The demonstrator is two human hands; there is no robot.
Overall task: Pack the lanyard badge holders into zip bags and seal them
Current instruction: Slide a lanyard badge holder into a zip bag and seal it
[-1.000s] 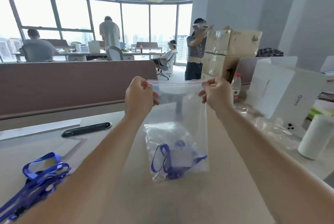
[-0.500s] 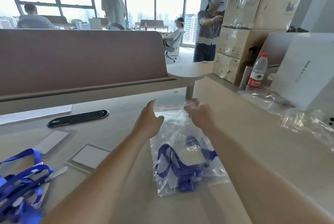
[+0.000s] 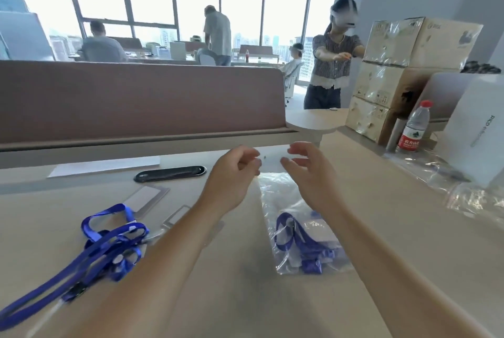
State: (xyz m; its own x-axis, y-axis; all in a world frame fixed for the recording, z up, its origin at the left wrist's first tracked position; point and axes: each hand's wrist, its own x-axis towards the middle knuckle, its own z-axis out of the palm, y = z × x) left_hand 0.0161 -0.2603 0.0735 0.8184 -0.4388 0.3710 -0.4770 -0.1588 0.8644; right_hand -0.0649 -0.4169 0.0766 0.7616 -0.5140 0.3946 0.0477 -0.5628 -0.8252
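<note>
Zip bag [image 3: 272,201] lies beneath left hand [image 3: 231,174] and right hand [image 3: 305,174].

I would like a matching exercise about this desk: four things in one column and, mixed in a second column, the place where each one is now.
Column A
1. zip bag
2. loose blue lanyards
3. water bottle
4. black oval cover

Column B
a. standing upright beside the stacked cardboard boxes
b. set flat in the table, near the partition
c. lying in the middle, with a blue lanyard inside
d. heaped at the near left

Pairs: 1-c, 2-d, 3-a, 4-b
</note>
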